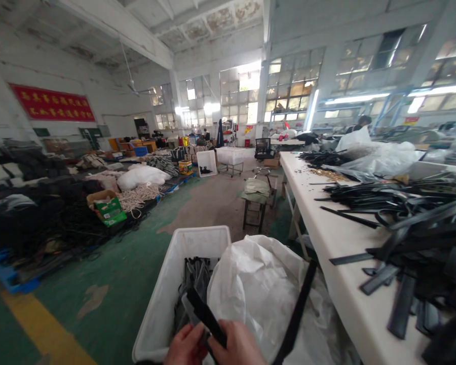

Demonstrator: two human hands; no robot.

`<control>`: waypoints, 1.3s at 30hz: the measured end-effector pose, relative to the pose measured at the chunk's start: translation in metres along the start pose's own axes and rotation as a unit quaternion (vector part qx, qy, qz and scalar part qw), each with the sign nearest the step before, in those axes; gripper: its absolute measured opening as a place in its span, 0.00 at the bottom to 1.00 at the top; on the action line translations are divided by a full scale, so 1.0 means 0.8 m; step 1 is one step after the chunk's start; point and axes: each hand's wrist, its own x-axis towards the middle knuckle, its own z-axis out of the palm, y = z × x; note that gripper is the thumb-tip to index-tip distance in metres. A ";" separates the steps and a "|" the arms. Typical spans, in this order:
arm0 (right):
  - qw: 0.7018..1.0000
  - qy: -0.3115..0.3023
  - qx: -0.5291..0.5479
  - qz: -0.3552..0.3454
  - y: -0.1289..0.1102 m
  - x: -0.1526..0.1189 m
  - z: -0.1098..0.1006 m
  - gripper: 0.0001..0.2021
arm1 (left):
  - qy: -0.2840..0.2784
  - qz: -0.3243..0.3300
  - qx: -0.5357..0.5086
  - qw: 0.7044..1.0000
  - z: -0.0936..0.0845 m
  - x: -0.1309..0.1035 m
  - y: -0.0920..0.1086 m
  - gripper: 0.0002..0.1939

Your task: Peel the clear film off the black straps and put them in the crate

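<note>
At the bottom of the view my left hand [186, 345] and my right hand [238, 344] are close together, fingers closed on a black strap [205, 313]. A greyish strip shows beside its upper end, near my left fingers. The strap's lower part is hidden by my hands. Just beyond them, a white plastic bin [159, 299] holds a bundle of black and grey straps [196, 276]. A white sack [247, 274] bulges over the bin's right side. Another length of black strap [298, 314] slants across the sack; where its lower end goes is out of view.
A long white table [307, 203] runs along the right, piled with black straps [410, 243] and plastic bags [383, 154]. Ahead stands a stool [256, 195] with a cloth bundle. Heaps of material on blue pallets [15, 276] line the left. A person [363, 121] is at the far right.
</note>
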 end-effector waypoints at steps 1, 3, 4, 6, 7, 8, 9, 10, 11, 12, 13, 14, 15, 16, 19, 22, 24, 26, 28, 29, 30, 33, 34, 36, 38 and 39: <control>1.000 0.004 0.005 -0.003 -0.001 0.001 -0.001 0.13 | -0.006 -0.003 0.000 1.000 0.003 -0.003 -0.004 0.18; 1.000 -0.008 0.014 -0.006 0.000 0.000 -0.002 0.11 | 0.012 0.012 0.004 1.000 0.006 -0.007 -0.007 0.19; 1.000 -0.023 0.017 -0.004 0.002 -0.001 -0.003 0.11 | 0.025 0.026 0.006 0.999 0.005 -0.007 -0.007 0.20; 0.999 -0.048 0.018 0.001 0.007 -0.004 -0.003 0.09 | 0.042 0.050 0.010 0.998 0.002 -0.007 -0.003 0.21; 0.999 -0.050 0.018 0.004 0.010 -0.005 -0.002 0.09 | 0.045 0.056 0.012 0.997 0.000 -0.007 -0.002 0.21; 0.999 -0.043 0.018 0.005 0.012 -0.006 0.000 0.09 | 0.041 0.054 0.015 0.998 0.000 -0.007 -0.003 0.21; 0.999 -0.031 0.019 0.004 0.014 -0.005 0.002 0.10 | 0.032 0.045 0.019 0.998 0.000 -0.008 -0.004 0.21; 1.000 -0.017 0.021 0.002 0.015 -0.004 0.004 0.10 | 0.018 0.033 0.025 0.999 0.002 -0.010 -0.007 0.21; 1.000 -0.004 0.023 0.000 0.015 -0.003 0.006 0.11 | 0.005 0.020 0.031 0.999 0.005 -0.012 -0.010 0.21; 1.000 0.006 0.024 -0.002 0.015 -0.001 0.007 0.12 | -0.004 0.013 0.038 0.999 0.009 -0.015 -0.013 0.20; 1.000 0.015 0.025 -0.003 0.015 0.000 0.008 0.12 | -0.010 0.013 0.047 0.999 0.013 -0.020 -0.016 0.20; 1.000 0.019 0.024 -0.002 0.014 0.001 0.007 0.13 | -0.014 0.019 0.057 0.998 0.016 -0.024 -0.017 0.20; 1.000 0.019 0.022 -0.002 0.014 0.000 0.006 0.14 | -0.018 0.029 0.070 0.997 0.020 -0.030 -0.018 0.20; 1.000 0.021 0.021 -0.004 0.013 -0.001 0.005 0.15 | -0.021 0.040 0.086 0.995 0.023 -0.035 -0.018 0.20; 0.999 0.021 0.034 -0.012 0.015 -0.007 0.000 0.15 | -0.039 0.057 0.134 0.989 0.029 -0.048 -0.019 0.18; 0.996 0.022 0.084 -0.015 0.019 -0.012 -0.006 0.14 | -0.080 0.039 0.150 0.985 0.032 -0.047 -0.017 0.16; 0.990 0.016 0.137 0.006 0.022 -0.014 -0.016 0.14 | -0.121 -0.007 0.171 0.978 0.034 -0.034 -0.005 0.15; 0.981 0.025 0.189 0.036 0.026 -0.016 -0.032 0.15 | -0.136 -0.043 0.221 0.965 0.038 -0.012 0.019 0.14; 0.971 0.061 0.226 0.056 0.030 -0.019 -0.054 0.16 | -0.111 -0.028 0.290 0.950 0.046 0.018 0.055 0.13; 0.966 0.088 0.235 0.062 0.032 -0.021 -0.066 0.16 | -0.102 -0.011 0.331 0.938 0.052 0.033 0.075 0.13; 0.961 0.117 0.243 0.068 0.034 -0.023 -0.077 0.16 | -0.099 0.017 0.365 0.925 0.060 0.048 0.096 0.13; 0.946 0.188 0.249 0.090 0.039 -0.033 -0.107 0.17 | -0.100 0.057 0.381 0.917 0.089 0.082 0.152 0.12; 0.942 0.202 0.250 0.094 0.041 -0.038 -0.115 0.17 | -0.102 0.072 0.380 0.916 0.099 0.089 0.166 0.12; 0.938 0.220 0.250 0.096 0.044 -0.046 -0.127 0.18 | -0.122 0.125 0.384 0.906 0.115 0.093 0.185 0.12; 0.934 0.236 0.254 0.089 0.045 -0.054 -0.135 0.18 | -0.157 0.185 0.393 0.887 0.121 0.093 0.191 0.14; 0.931 0.244 0.258 0.086 0.045 -0.058 -0.139 0.18 | -0.172 0.206 0.402 0.875 0.119 0.092 0.189 0.15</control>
